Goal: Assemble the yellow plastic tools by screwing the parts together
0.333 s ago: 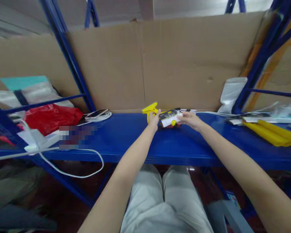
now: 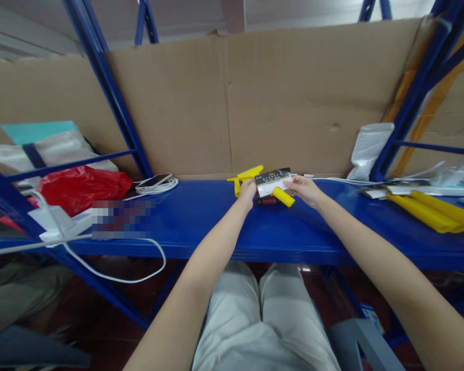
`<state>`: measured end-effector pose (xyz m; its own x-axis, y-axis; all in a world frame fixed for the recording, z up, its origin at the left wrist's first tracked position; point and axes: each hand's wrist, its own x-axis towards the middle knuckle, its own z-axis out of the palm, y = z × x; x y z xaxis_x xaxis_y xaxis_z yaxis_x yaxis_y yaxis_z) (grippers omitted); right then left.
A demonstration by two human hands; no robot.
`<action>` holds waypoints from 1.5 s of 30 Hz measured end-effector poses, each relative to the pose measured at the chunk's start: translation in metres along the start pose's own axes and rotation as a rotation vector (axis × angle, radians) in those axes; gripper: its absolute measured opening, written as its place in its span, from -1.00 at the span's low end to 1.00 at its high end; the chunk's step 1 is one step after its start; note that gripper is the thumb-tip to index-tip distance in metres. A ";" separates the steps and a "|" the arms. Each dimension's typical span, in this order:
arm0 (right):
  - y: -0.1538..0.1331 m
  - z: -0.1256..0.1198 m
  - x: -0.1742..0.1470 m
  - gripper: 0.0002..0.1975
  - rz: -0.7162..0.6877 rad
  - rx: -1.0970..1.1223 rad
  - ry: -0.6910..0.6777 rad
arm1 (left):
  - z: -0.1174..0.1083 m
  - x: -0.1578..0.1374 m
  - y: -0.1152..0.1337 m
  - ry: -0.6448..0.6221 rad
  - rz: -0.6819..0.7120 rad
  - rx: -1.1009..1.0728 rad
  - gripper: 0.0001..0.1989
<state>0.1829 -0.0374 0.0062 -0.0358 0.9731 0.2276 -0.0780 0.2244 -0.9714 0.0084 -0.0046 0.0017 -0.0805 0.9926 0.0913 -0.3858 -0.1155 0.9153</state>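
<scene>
Over the blue shelf, my left hand is closed on a yellow tool with a wide head and a round handle. Its exact kind cannot be made out. A black and white printed card lies across the tool and hides its middle. My left fingers are at the card's left edge. On the other side, my right hand pinches the card's right edge, close above the handle. Something red and black shows just below the card, mostly hidden.
A cardboard panel backs the blue shelf. To the left are a red plastic bag, a phone and a white cable looping over the edge. Yellow rolls and a white pouch are on the right.
The tool has turned in my hands: its head lies flatter and further right, and more of the handle shows below the card. The card faces me more squarely. Both hands keep their places.
</scene>
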 end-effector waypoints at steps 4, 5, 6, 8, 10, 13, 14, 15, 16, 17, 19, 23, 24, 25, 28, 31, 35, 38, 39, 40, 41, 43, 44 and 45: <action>-0.003 0.003 -0.002 -0.82 -0.015 0.016 0.043 | 0.004 -0.005 0.000 -0.097 -0.009 0.137 -0.87; -0.003 0.004 -0.003 -0.82 -0.024 0.024 0.049 | 0.004 -0.006 0.000 -0.100 -0.010 0.166 -0.86; -0.004 0.004 -0.003 -0.81 -0.036 0.032 0.055 | 0.004 -0.007 0.001 -0.101 -0.009 0.193 -0.86; -0.004 0.005 -0.003 -0.78 -0.057 0.045 0.066 | 0.004 -0.009 0.002 -0.109 -0.001 0.246 -0.88; -0.005 0.006 -0.003 -0.74 -0.076 0.054 0.090 | 0.004 -0.011 0.003 -0.138 0.001 0.278 -0.88; -0.005 0.006 -0.003 -0.73 -0.095 0.064 0.135 | 0.005 -0.014 0.003 -0.200 -0.016 0.275 -0.81; -0.006 0.006 -0.002 -0.72 -0.098 0.067 0.146 | 0.006 -0.015 0.003 -0.217 -0.023 0.263 -0.79; -0.006 0.006 -0.002 -0.72 -0.101 0.067 0.153 | 0.006 -0.016 0.004 -0.229 -0.027 0.248 -0.76; -0.006 0.006 -0.002 -0.72 -0.103 0.066 0.158 | 0.006 -0.016 0.005 -0.233 -0.029 0.232 -0.73; -0.006 0.006 -0.003 -0.72 -0.105 0.065 0.162 | 0.007 -0.017 0.006 -0.235 -0.029 0.213 -0.71; -0.006 0.006 -0.003 -0.73 -0.104 0.063 0.169 | 0.006 -0.017 0.009 -0.237 -0.023 0.175 -0.66; -0.006 0.007 -0.003 -0.75 -0.090 0.068 0.194 | 0.005 -0.018 0.013 -0.247 0.013 0.150 -0.61; -0.006 0.007 -0.003 -0.75 -0.090 0.071 0.196 | 0.005 -0.019 0.014 -0.241 0.023 0.162 -0.64; -0.006 0.008 -0.003 -0.74 -0.091 0.074 0.196 | 0.005 -0.020 0.014 -0.230 0.030 0.181 -0.69; -0.005 0.007 -0.002 -0.76 -0.087 0.067 0.191 | 0.005 -0.022 0.012 -0.199 0.018 0.233 -0.86; -0.004 0.007 -0.001 -0.83 -0.066 0.035 0.180 | 0.006 -0.024 0.010 -0.205 -0.029 0.181 -0.93; 0.000 0.006 0.002 -0.95 -0.050 -0.028 0.153 | 0.008 -0.025 0.009 -0.170 -0.082 0.078 -0.91; 0.004 0.007 0.002 -0.79 -0.084 -0.133 0.173 | 0.008 -0.026 0.011 -0.068 -0.076 0.043 -0.81; 0.005 0.007 0.002 -0.73 -0.101 -0.189 0.183 | 0.008 -0.026 0.011 -0.045 -0.073 0.036 -0.78; 0.007 0.007 0.001 -0.67 -0.124 -0.253 0.183 | 0.008 -0.027 0.012 -0.032 -0.072 0.033 -0.75; 0.008 0.007 0.001 -0.62 -0.156 -0.323 0.169 | 0.008 -0.027 0.012 -0.025 -0.073 0.033 -0.71; 0.010 0.007 0.000 -0.54 -0.249 -0.462 0.125 | 0.007 -0.029 0.014 -0.016 -0.073 0.039 -0.64; 0.011 0.007 0.000 -0.51 -0.301 -0.527 0.115 | 0.007 -0.029 0.014 -0.012 -0.072 0.042 -0.59; 0.011 0.007 -0.001 -0.48 -0.351 -0.588 0.114 | 0.008 -0.030 0.015 -0.009 -0.073 0.045 -0.54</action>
<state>0.1753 -0.0361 -0.0043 0.0000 0.8302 0.5574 0.4878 0.4866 -0.7247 0.0119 -0.0355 0.0156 -0.0458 0.9986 0.0271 -0.3488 -0.0414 0.9363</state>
